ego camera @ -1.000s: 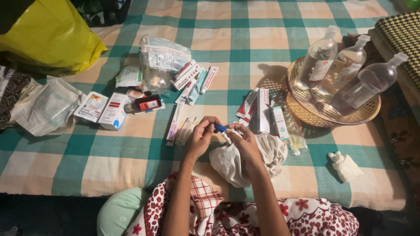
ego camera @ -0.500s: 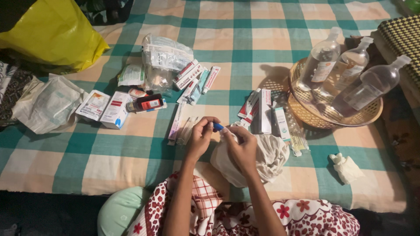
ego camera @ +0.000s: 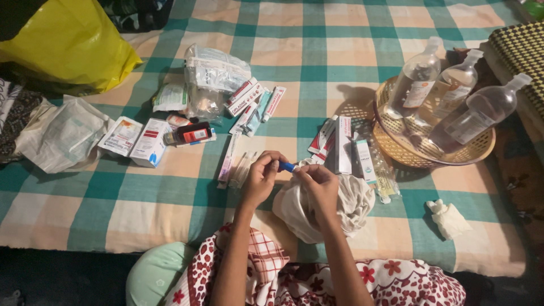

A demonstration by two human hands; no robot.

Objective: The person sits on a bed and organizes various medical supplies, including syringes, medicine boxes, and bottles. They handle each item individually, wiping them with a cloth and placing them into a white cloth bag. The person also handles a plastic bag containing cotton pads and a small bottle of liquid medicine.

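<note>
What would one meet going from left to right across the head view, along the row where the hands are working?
White paper bag → white medicine boxes → left hand → small blue-tipped item → right hand → wicker basket of clear bottles.

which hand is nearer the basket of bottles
Right. The right hand is over the white cloth, closer to the basket; the left hand is farther left.

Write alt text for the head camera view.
Left hand and right hand hold a small blue-capped item over a white cloth on a checked sheet, among medicine boxes and a basket of clear bottles.
</note>
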